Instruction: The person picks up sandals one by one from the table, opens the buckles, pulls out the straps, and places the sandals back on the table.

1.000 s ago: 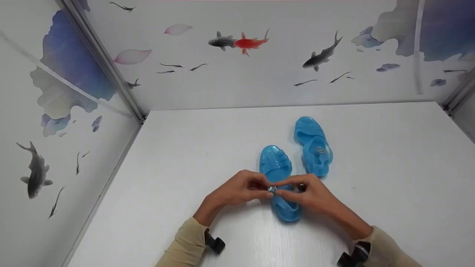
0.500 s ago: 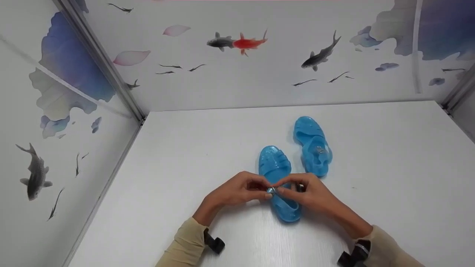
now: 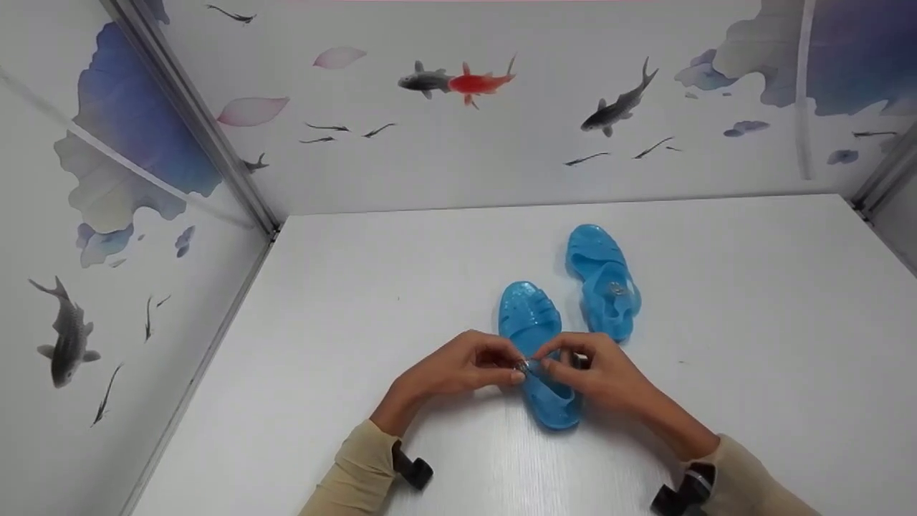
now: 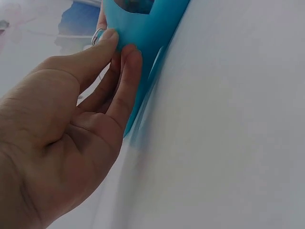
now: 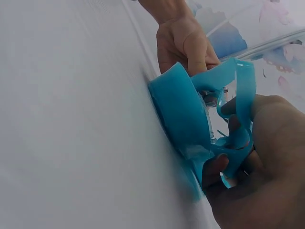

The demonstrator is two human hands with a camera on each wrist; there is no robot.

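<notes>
A light blue jelly sandal point(image 3: 530, 308) lies on the table, toe pointing away. At its ankle strap, my left hand point(image 3: 458, 367) pinches a small silver buckle point(image 3: 524, 366) between thumb and forefinger. In the left wrist view, the metal buckle point(image 4: 96, 36) shows by the thumb tip, and other fingers touch the sandal's side point(image 4: 152, 28). My right hand point(image 3: 609, 373) pinches the strap close to the buckle. Seen from the right wrist, the blue strap point(image 5: 245, 88) loops up before that hand point(image 5: 271, 157). The strap's tip is mostly hidden by fingers.
The matching blue sandal point(image 3: 605, 276) lies behind and to the right, its buckle visible. White table surface point(image 3: 358, 287) surrounds both. A fish-patterned back wall point(image 3: 458, 158) and a left side wall point(image 3: 143, 301) border the table.
The right fingertips have shifted slightly right, away from the left ones. The buckle has turned a little and shows less of its shiny face. Both sandals stay in place.
</notes>
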